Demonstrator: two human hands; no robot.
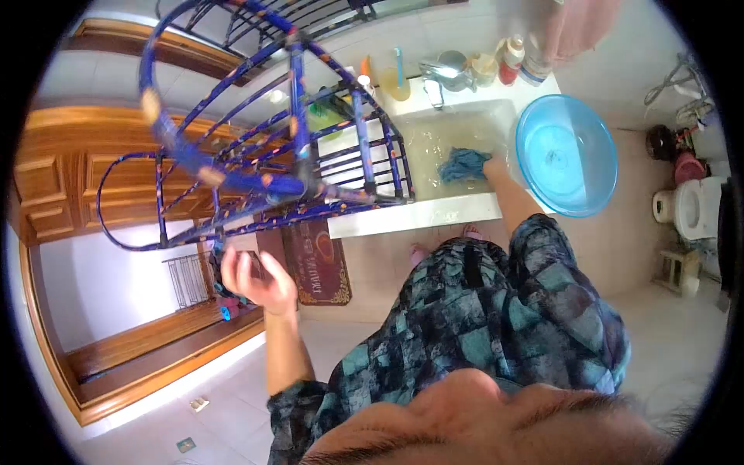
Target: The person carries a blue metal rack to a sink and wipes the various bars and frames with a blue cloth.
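My right hand [493, 166] reaches down into the sink [415, 225] and grips a wet blue cloth [465, 164] lying in cloudy water. Some of its fingers are hidden by the cloth. My left hand [262, 283] is raised on the left, palm up, its fingers apart and slightly curled with nothing visible in them. Just above it stands a tubular rack [298, 108] in dark blue with orange spots, tilted, its narrow end on the sink's left side. I see a gap between the hand and the rack's bars.
A blue plastic basin [570, 182] sits at the sink's right end. Along the back ledge stand a yellow cup [394, 84], a metal pot [456, 68] and several bottles [511, 60]. A brown doormat [318, 267] lies on the floor; a toilet [697, 208] is far right.
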